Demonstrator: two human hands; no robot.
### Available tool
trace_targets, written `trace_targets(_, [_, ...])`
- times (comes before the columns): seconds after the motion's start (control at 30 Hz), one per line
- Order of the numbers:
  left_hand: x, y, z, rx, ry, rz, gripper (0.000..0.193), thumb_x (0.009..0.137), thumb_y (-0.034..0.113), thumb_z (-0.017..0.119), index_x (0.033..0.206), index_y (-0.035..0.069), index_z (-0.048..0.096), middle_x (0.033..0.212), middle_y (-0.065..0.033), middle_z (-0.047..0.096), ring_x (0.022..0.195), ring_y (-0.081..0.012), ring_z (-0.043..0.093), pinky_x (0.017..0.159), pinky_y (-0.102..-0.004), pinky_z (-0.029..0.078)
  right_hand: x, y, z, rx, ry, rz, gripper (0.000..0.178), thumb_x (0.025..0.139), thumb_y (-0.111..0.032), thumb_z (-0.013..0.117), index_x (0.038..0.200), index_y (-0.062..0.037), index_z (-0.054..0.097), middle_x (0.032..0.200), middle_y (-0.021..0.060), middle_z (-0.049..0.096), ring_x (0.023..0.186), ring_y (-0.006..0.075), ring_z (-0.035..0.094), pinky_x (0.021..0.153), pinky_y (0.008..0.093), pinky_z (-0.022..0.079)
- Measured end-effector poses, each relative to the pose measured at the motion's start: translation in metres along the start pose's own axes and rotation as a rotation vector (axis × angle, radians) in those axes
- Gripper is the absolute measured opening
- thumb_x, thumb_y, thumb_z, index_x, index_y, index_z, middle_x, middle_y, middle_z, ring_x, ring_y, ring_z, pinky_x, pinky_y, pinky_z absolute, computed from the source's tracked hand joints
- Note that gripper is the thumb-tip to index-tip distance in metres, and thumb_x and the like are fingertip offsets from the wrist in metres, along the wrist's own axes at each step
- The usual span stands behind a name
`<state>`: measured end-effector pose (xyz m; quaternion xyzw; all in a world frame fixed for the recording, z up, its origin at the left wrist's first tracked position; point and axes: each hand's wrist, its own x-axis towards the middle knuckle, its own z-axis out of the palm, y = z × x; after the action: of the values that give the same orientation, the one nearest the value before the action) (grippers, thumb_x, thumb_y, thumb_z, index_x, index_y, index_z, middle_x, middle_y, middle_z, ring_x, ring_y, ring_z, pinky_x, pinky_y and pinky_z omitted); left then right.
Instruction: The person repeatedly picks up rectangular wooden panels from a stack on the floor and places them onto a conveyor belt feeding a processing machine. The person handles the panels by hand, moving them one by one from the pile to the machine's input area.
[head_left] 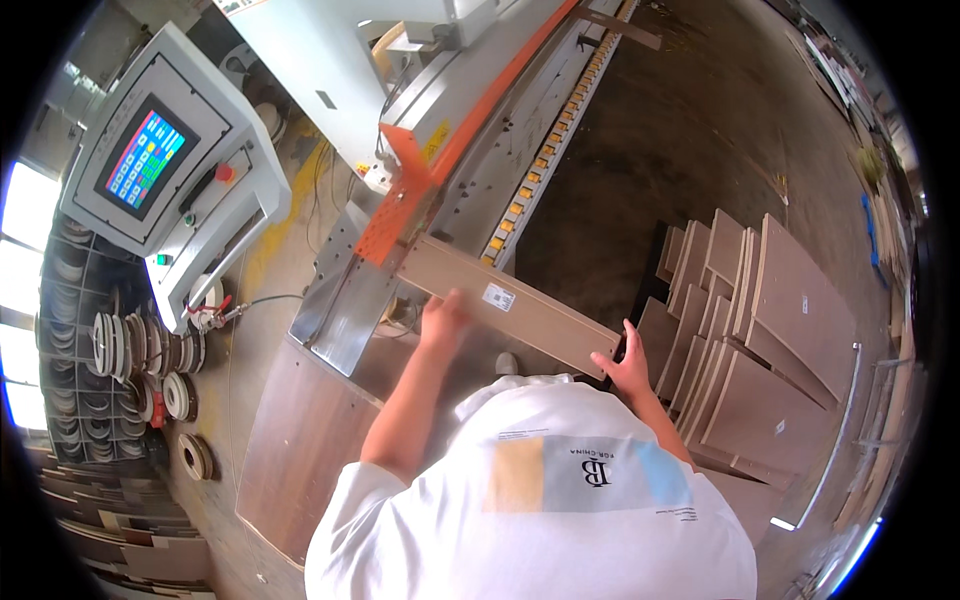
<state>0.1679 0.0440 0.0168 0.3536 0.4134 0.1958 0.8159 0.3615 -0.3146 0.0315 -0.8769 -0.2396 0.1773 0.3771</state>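
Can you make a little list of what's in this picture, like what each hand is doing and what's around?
Place: workshop with a long machine
Left hand: pressed on the near edge of a board
Right hand: gripping the board's right end
Board: long, brown, with a white label, left end at the machine's orange guide
Right side: stack of panels
Left side: control screen, rolls of edge tape
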Motion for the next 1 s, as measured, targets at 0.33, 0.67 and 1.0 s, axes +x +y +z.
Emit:
trace_targets(0.33, [0.057,-0.004,-0.044,-0.107,0.149,0.184,0.051,0.102,0.017,0.064,0.145,0.0,0.041,0.105,-0.0067,0.068,0.096,-0.0179,0.067,0.086,-0.0347,0.056,0.023,0.003,0.042,0.546,-0.603,0.431,0.049,0.099,-0.025,0.068,0.14,-0.0011,0.055,0.126,0.0097,0.067,0.111,0.0188,0.066,0.092,0.036,0.054])
trace_targets(0.67, [0.032,0.009,-0.003,0.077,0.385,0.254,0.082,0.101,0.009,0.059,0.165,0.019,0.008,0.107,-0.0097,0.067,0.079,-0.017,0.065,0.064,-0.0347,0.057,0.046,-0.031,0.051,0.81,-0.742,0.39,0.051,0.104,-0.024,0.058,0.148,-0.0053,0.041,0.144,0.0105,0.054,0.133,0.0235,0.053,0.107,0.0411,0.046])
trace_targets(1.0, [0.07,0.005,0.006,-0.111,0.317,0.282,0.086,0.099,0.004,0.057,0.166,0.027,0.008,0.101,-0.0049,0.067,0.075,-0.0171,0.067,0.056,-0.034,0.055,0.061,-0.046,0.037,0.958,-0.739,0.322,0.068,0.103,-0.031,0.058,0.158,-0.0027,0.029,0.152,0.0131,0.045,0.14,0.0269,0.047,0.112,0.0421,0.04])
